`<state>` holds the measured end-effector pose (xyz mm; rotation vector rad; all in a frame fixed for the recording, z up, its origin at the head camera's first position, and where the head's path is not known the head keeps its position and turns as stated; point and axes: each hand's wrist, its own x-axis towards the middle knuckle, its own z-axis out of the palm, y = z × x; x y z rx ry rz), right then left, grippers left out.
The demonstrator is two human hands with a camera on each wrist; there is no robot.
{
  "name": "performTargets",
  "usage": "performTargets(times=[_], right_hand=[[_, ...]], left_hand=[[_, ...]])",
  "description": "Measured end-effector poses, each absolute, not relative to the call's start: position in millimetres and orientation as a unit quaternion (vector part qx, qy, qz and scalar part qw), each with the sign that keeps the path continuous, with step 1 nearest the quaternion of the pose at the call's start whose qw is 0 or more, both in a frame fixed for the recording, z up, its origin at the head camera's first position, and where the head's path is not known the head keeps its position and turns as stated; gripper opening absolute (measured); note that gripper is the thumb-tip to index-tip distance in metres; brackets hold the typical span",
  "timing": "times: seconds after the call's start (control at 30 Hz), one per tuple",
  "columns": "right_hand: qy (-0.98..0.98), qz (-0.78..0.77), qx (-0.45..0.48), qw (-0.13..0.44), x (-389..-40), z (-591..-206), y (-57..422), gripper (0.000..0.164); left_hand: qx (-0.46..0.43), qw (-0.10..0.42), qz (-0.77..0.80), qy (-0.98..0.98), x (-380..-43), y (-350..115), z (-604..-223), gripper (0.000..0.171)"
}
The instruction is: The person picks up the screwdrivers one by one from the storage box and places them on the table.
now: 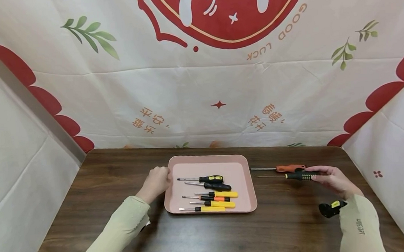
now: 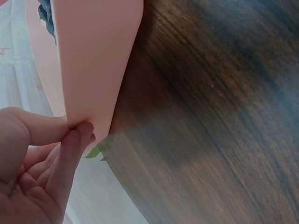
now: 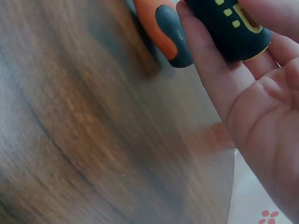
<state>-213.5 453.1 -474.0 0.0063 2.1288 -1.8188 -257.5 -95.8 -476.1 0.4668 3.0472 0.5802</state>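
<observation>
My left hand point(image 1: 158, 181) pinches the left wall of a pink tray point(image 1: 208, 159) between thumb and fingers; the left wrist view shows the pinch at the tray's rim point(image 2: 88, 70). Several screwdrivers lie side by side in the tray, black-handled ones at the back and yellow-handled ones point(image 1: 213, 208) toward the front. To the tray's right, my right hand point(image 1: 336, 181) grips a black screwdriver with yellow dots point(image 1: 298, 176) by its handle, shaft pointing left. Just behind it an orange-and-black screwdriver point(image 1: 285, 168) lies on the table, its handle point(image 3: 156, 23) beside my fingers in the right wrist view.
The dark wooden table point(image 1: 231, 241) has a printed white cloth point(image 1: 185, 84) hanging behind it and at both sides. A black device with a yellow label point(image 1: 331, 209) sits at my right wrist, by the sleeve.
</observation>
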Motion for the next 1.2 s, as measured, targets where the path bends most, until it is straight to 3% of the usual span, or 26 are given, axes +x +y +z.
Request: performTargets(times=[0.77, 1.2], right_hand=[[0.800, -0.575, -0.004, 0.173, -219, -496, 445, 0.029], [0.878, -0.451, -0.001, 0.159, -224, -489, 441, 0.042]], left_hand=[[0.149, -0.007, 0.188, 0.971, -258, -96, -476, 0.024], [0.152, -0.006, 0.191, 0.970, -259, -97, -478, 0.026]])
